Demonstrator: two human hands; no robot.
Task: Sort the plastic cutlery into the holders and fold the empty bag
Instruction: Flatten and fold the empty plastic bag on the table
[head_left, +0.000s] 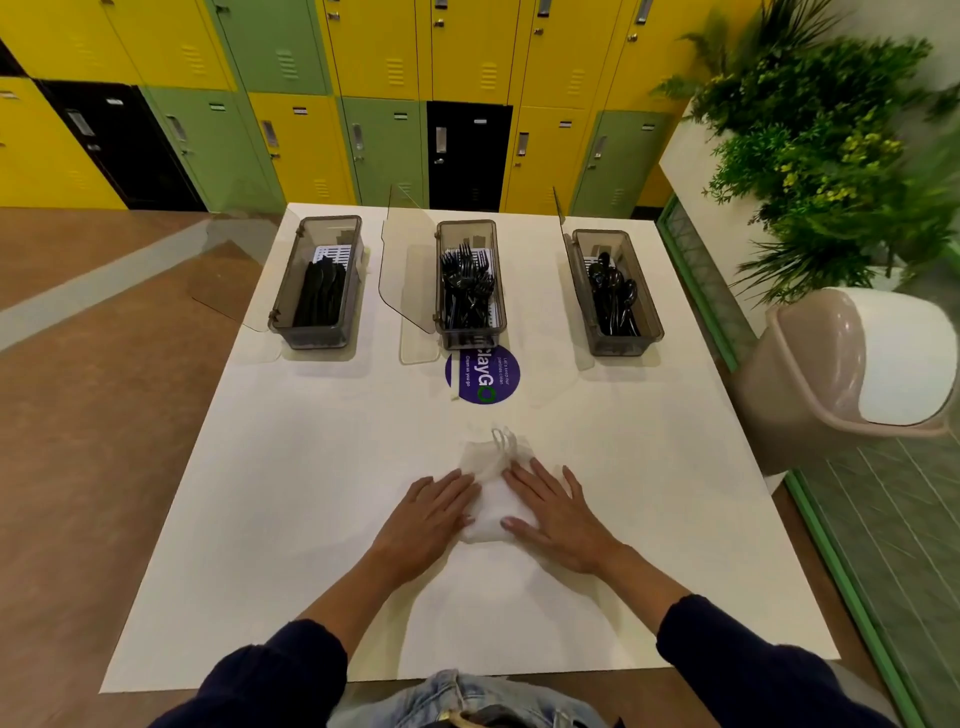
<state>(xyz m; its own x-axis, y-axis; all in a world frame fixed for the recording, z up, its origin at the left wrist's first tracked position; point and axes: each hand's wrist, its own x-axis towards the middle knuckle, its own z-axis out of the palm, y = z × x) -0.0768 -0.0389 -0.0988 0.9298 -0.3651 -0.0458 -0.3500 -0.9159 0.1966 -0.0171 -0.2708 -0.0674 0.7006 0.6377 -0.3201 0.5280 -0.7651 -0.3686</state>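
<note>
A clear plastic bag (492, 486) lies folded into a narrow strip on the white table (291, 467), its handles pointing away from me. My left hand (426, 525) presses flat on its left side and my right hand (556, 514) on its right side, fingers spread. Three grey holders stand open at the far edge: the left holder (317, 332) has black knives, the middle holder (470, 335) has black forks, the right holder (618, 343) has black spoons.
A round purple sticker (485, 376) is on the table in front of the middle holder. The holders' clear lids hang open to their left. A beige chair (810, 384) and plants stand to the right; lockers line the back wall.
</note>
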